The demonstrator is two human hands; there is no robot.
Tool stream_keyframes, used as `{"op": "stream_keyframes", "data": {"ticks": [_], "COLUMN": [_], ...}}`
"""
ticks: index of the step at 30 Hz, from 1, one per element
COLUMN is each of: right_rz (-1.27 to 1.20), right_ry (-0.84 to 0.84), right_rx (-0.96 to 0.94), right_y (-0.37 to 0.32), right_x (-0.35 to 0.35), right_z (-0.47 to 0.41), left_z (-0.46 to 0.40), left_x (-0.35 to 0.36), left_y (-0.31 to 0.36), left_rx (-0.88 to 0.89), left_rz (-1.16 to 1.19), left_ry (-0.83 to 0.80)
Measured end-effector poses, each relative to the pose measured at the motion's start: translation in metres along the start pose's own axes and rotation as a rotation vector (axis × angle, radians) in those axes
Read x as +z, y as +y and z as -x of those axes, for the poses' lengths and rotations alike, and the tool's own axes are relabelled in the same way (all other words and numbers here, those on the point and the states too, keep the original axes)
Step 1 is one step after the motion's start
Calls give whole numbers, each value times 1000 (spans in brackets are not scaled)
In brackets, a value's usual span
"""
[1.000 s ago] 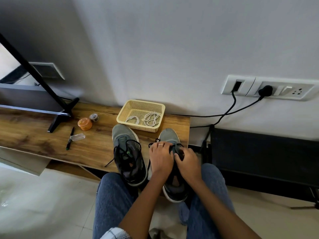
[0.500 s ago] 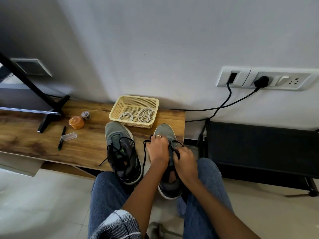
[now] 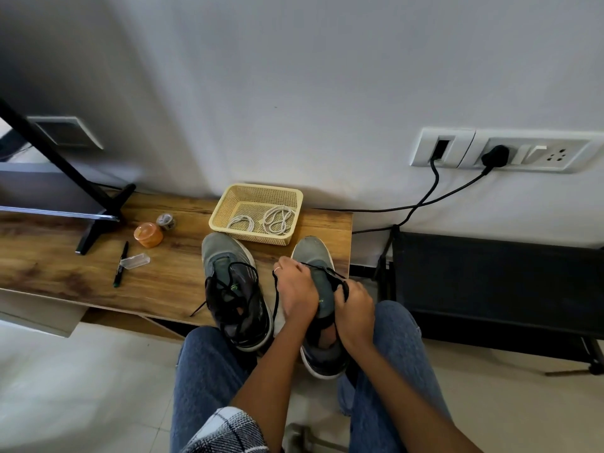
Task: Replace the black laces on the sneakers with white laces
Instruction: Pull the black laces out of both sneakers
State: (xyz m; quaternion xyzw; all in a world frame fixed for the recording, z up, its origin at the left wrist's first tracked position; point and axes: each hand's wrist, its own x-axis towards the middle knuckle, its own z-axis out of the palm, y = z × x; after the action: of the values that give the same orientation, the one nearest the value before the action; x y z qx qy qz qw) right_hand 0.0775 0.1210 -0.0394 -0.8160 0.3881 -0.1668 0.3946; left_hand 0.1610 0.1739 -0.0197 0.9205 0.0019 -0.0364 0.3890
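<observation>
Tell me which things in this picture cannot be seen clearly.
- Head view: eyelets of the right sneaker, covered by both hands.
- Left hand fingertips, curled out of sight.
- Green logo on the left sneaker, too small.
- Black stand, cut by the left edge.

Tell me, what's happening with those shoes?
A person is taking the black lace out of the right sneaker, which lies partly on the wooden table and partly on their lap. The left hand pinches the black lace near the toe, and the right hand grips it at the sneaker's side. The left sneaker sits beside it with its black lace loosened. Two white laces wait in the yellow basket.
</observation>
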Motion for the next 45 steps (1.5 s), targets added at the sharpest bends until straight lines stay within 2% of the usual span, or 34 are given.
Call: {"op": "stream_keyframes", "data": {"ticks": [2, 4, 6, 10, 13, 16, 20, 26, 29, 32, 35, 40, 43, 45], "right_rz": [5, 23, 47, 52, 67, 85, 90, 88, 78, 67, 36, -1, -10, 7], "right_ry": [-1, -2, -10, -22, -32, -43, -51, -38, -28, -19, -24, -13, 7, 9], "right_rx": [9, 2, -26, -69, -79, -95, -98, -97, -96, -90, -104, -66, 27, 30], "right_y": [-1, -2, 1, 5, 6, 6, 8, 8, 8, 7, 4, 5, 9, 10], "right_x": [1, 1, 0, 0, 1, 0, -1, 1, 1, 0, 1, 4, 3, 3], "right_z": [0, 0, 0, 0, -1, 0, 2, 3, 4, 5, 6, 5, 3, 3], "left_z": [1, 1, 6, 6, 5, 6, 5, 3, 1, 2, 7, 10, 0, -2], "left_x": [0, 0, -3, -1, 2, 2, 0, 0, 3, 3, 0, -2, -3, -4], "left_y": [2, 3, 4, -7, -10, -8, -5, -6, -8, -8, -5, -2, -5, -5], "left_rx": [-197, -240, -125, 369, 559, 602, 576, 649, 617, 551, 304, 128, -129, -233], "left_rz": [164, 205, 134, -338, -455, -530, -631, -654, -609, -409, -197, 11, 207, 283], "left_ry": [19, 15, -5, 33, -30, -12, -1, -19, -41, -106, -130, 10, 164, 186]}}
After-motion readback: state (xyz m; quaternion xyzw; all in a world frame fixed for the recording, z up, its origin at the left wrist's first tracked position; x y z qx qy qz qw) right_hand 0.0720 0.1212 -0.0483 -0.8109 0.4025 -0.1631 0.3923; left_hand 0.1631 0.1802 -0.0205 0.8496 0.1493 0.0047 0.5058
